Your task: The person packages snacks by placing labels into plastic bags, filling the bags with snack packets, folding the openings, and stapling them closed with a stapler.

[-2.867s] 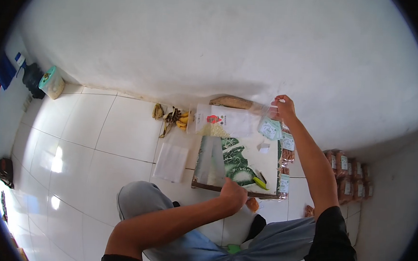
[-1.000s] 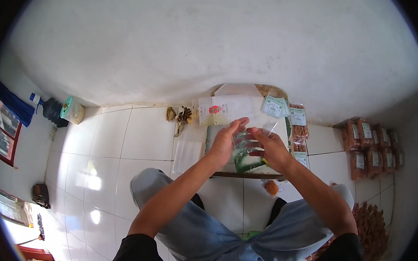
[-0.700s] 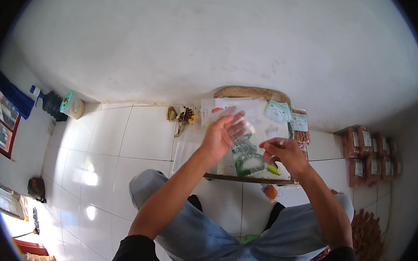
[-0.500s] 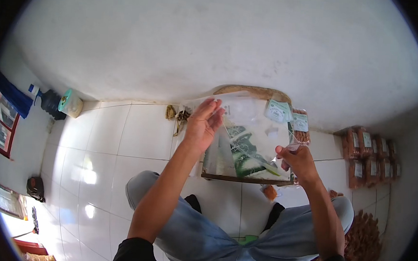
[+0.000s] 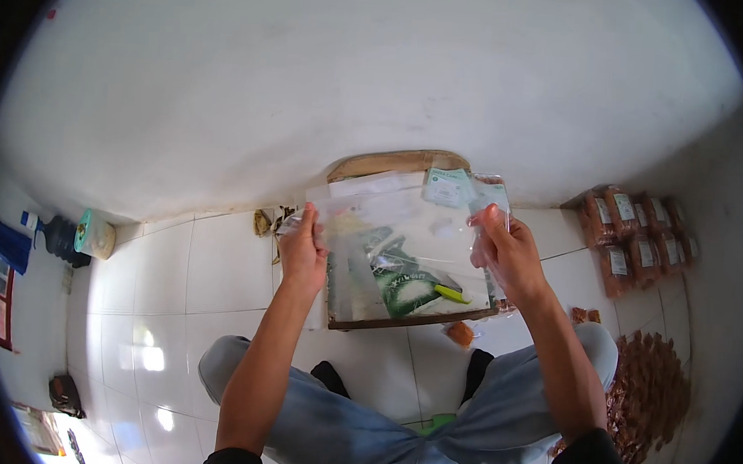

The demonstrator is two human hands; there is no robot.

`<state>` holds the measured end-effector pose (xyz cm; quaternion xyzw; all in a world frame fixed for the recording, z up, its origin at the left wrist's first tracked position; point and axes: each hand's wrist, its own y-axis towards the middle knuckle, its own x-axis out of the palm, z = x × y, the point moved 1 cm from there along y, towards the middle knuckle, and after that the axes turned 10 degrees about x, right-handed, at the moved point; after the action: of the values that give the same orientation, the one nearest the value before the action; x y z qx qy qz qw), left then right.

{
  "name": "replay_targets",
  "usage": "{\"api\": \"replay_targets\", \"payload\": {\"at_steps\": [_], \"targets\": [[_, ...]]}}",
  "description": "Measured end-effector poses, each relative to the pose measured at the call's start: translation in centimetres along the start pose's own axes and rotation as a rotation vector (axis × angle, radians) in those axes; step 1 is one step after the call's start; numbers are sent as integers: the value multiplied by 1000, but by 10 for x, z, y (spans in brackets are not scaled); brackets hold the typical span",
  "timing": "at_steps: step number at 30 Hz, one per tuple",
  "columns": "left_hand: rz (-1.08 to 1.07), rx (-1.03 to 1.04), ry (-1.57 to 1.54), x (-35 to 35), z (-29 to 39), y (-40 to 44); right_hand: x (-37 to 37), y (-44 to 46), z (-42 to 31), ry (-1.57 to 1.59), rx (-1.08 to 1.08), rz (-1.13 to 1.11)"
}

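Note:
My left hand (image 5: 304,249) pinches the left end of a clear plastic bag (image 5: 373,208). At its other end, my right hand (image 5: 506,250) grips the plastic between thumb and fingers. The bag is spread between both hands above a low table (image 5: 400,323) with a green and white printed top. A bright green tool (image 5: 451,294), possibly a cutter, lies on that surface. Behind the bag sits a stack of pale green labels (image 5: 448,187). A filled, labelled pack (image 5: 491,188) stands beside them, partly covered by my right hand.
Several labelled brown packs (image 5: 635,235) are stacked on the floor at right. Below them spreads a heap of small brown packets (image 5: 646,398). An orange packet (image 5: 460,334) lies by the table's front edge. A water bottle (image 5: 60,238) and a lidded tub (image 5: 95,236) stand at far left.
Both hands have risen into a grip on the plastic, which is now stretched between them. My left hand's raised fingers have closed on its edge. The view has shifted slightly.

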<state>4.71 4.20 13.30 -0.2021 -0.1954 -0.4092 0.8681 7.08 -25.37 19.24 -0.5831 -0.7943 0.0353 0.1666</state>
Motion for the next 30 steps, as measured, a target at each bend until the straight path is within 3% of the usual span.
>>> {"api": "replay_targets", "payload": {"at_steps": [2,5,9,11,15,17,20,22,24,26,28,30], "targets": [[19,15,20,-8,-3,4,-1,0,-4,138,44,-85],[45,7,46,-7,-4,4,6,-12,-26,244,149,-7],[51,-58,88,-9,-1,-1,-17,-4,-15,147,95,-22],[45,-74,43,2,3,-9,-21,-2,-10,121,62,126],[-37,-14,-170,4,-1,4,-29,1,-11,131,12,167],[-78,-7,-189,-5,3,14,-33,1,-12,-56,-40,338],[-154,-72,-171,-9,19,18,-26,-8,-21,-66,23,387],[-185,-143,-132,-10,33,17,-25,-8,-19,-116,21,368],[-408,-428,-44,-9,43,15,-26,-9,-19,-167,19,348],[-451,-465,63,-7,52,9,-26,-12,-21,-169,141,159],[-496,-501,170,-6,54,8,-30,-9,-12,-156,111,112],[-379,-448,308,-7,56,9,-33,-9,-9,-143,77,64]]}}
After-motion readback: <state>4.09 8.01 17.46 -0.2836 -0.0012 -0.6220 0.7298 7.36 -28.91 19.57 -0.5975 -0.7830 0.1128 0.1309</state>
